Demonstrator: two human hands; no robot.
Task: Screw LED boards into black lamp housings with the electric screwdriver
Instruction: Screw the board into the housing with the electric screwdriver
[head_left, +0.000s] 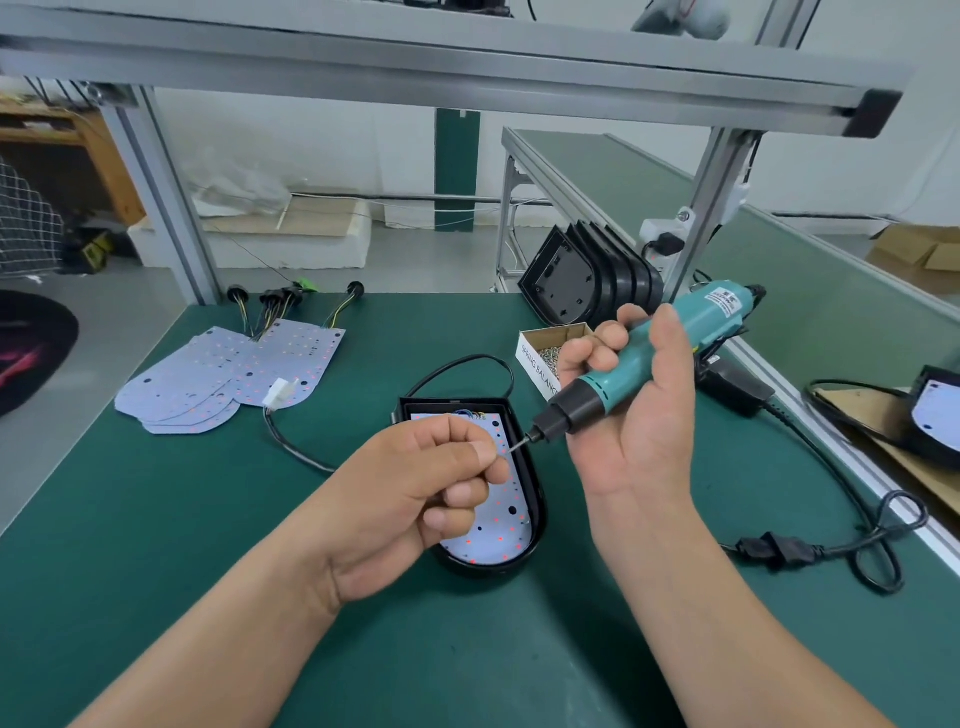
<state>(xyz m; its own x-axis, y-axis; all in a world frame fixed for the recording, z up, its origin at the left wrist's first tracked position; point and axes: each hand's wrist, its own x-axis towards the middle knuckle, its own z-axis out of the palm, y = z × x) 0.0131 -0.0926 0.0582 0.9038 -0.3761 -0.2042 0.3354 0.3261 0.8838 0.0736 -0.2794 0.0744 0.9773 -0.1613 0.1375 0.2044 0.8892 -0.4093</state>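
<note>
1. The right hand (639, 415) is gripping the teal electric screwdriver (717, 312), fingers and thumb wrapped round its barrel. It's holding it tilted, nose pointing down and to the left.
2. The left hand (415, 493) is pinching thumb and forefinger together right at the tip of the bit (519, 446). I'm reading that as seating a screw on the bit, though the screw itself is too small to make out from here.
3. The black lamp housing (537, 499) is lying flat on the green mat (260, 545), directly under both hands. The LED board (493, 525) is already sitting inside it, partly hidden by the left hand.
4. So we're at the loading step. The board is in place, and I can't see any screw driven in yet.
5. Next, I'd say, the bit needs swinging upright over one of the board's mounting holes and pressing straight down before the trigger goes. The left hand would do well steadying the housing.
6. Supplies are waiting nearby: the box of screws (540, 353) just behind the screwdriver, spare boards (208, 384) fanned out at the left, and empty housings (587, 275) stacked at the back.
</note>
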